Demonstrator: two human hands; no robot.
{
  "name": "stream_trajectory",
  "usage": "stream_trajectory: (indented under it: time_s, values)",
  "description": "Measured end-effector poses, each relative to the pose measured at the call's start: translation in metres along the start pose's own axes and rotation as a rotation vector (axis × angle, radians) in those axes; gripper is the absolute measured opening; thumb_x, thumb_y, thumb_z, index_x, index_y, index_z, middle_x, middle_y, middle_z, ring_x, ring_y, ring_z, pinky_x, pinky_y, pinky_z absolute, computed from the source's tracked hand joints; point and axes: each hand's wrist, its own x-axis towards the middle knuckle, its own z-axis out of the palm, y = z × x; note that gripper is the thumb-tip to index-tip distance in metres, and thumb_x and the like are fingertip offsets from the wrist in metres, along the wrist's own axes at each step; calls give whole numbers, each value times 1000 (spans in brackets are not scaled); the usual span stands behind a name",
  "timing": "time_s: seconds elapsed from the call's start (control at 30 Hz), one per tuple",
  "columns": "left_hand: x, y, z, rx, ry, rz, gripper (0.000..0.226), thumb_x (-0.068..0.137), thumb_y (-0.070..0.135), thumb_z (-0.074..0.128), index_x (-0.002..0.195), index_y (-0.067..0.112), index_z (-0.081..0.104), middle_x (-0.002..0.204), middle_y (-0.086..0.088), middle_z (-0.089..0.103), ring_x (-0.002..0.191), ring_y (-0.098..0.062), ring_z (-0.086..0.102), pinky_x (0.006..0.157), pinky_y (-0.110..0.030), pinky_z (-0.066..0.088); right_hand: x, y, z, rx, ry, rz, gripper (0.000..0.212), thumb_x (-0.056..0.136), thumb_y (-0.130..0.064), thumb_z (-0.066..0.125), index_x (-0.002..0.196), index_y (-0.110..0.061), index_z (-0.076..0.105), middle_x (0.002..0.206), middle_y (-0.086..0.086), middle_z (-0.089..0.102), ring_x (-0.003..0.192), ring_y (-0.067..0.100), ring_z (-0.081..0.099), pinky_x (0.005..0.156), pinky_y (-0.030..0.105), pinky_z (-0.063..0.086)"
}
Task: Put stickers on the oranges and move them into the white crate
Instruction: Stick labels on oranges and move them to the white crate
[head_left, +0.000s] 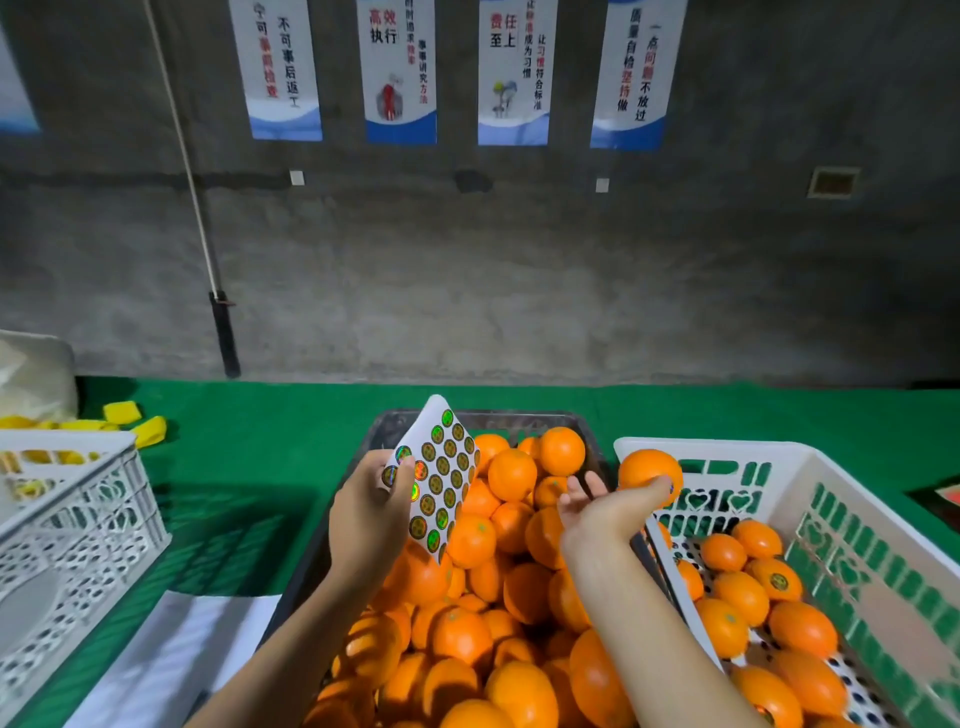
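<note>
My left hand (371, 514) pinches a white sticker sheet (439, 478) covered with round green-gold stickers, held upright over the dark crate (387, 423) heaped with oranges (511, 474). My right hand (605, 506) is stretched toward the white crate (802, 460) on the right, palm up and fingers spread. One orange (649, 474) sits at the tip of its thumb, above the crate's left rim, with no fingers curled round it. Several oranges (743, 595) lie in the white crate, and one of them (776, 579) shows a sticker.
A second white lattice crate (78, 519) stands at the left on the green table cover (260, 467). Yellow pieces (122, 413) and a pale bag (31, 374) lie behind it. White paper (182, 654) lies at the near left. A grey wall with posters rises behind the table.
</note>
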Motion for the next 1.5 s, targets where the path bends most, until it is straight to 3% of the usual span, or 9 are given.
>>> stream_trajectory:
  time_s: [0.17, 0.3, 0.37, 0.47, 0.6, 0.67, 1.07, 1.23, 1.5]
  values:
    - [-5, 4, 3, -17, -145, 28, 23, 99, 38, 53, 86, 20, 61, 71, 1, 74, 56, -11, 72, 49, -43, 60, 5, 2, -1, 66, -69, 0, 60, 92, -71, 37, 133, -27, 36, 116, 11, 59, 89, 24, 63, 63, 32, 44]
    - [-8, 7, 4, -61, -226, 16, 24, 100, 36, 51, 85, 20, 62, 70, -1, 74, 58, -15, 73, 53, -47, 60, 6, 5, -1, -147, -114, -85, 39, 97, -54, 41, 113, -20, 51, 85, 3, 63, 64, 17, 54, 52, 29, 39]
    - [-10, 9, 3, -105, -279, 14, 30, 102, 34, 47, 81, 17, 60, 69, -5, 73, 58, -18, 73, 53, -47, 60, 0, 10, 0, -389, -179, -268, 24, 97, -39, 44, 91, -18, 55, 66, -3, 62, 56, 14, 53, 50, 28, 40]
    - [-13, 13, 1, -157, -323, 36, 39, 101, 29, 42, 64, 22, 49, 60, -9, 68, 54, -23, 71, 46, -36, 53, -7, 27, -5, -837, -371, -683, 4, 96, -32, 53, 95, -31, 57, 82, -9, 63, 68, 2, 59, 60, 24, 45]
    - [-11, 11, 1, -133, -365, 61, 32, 95, 30, 42, 67, 16, 50, 61, -10, 64, 58, -28, 68, 50, -37, 51, -8, 46, -16, -1349, -742, -1359, 15, 97, -32, 54, 107, -28, 64, 106, -11, 60, 99, 6, 52, 85, 22, 42]
    - [-13, 10, 0, -117, -399, 91, 29, 93, 29, 42, 74, 19, 60, 67, -7, 67, 62, -22, 69, 55, -42, 56, -8, 52, -19, -1462, -834, -1494, 22, 99, -33, 54, 117, -28, 65, 118, -8, 58, 110, 13, 50, 93, 29, 41]
    - [-17, 13, -1, 133, -426, 176, 26, 102, 26, 46, 82, 17, 60, 68, -5, 68, 60, -12, 70, 60, -44, 60, -4, 48, -19, -1557, -923, -1402, 27, 98, -28, 58, 123, -22, 69, 117, -6, 63, 111, 18, 55, 94, 32, 43]
    - [-17, 14, -2, 216, -393, 225, 31, 102, 28, 44, 73, 25, 52, 61, -2, 66, 55, -7, 67, 53, -33, 59, -4, 47, -20, -1516, -891, -1474, 19, 94, -29, 66, 110, -21, 74, 105, -6, 67, 97, 19, 60, 84, 33, 47]
    - [-13, 3, 1, 368, -332, 339, 36, 103, 30, 39, 71, 15, 48, 56, -6, 57, 51, -17, 59, 53, -43, 52, -2, 47, -20, -1495, -939, -1484, 8, 95, -26, 65, 91, -21, 70, 96, -7, 62, 90, 16, 56, 75, 28, 43]
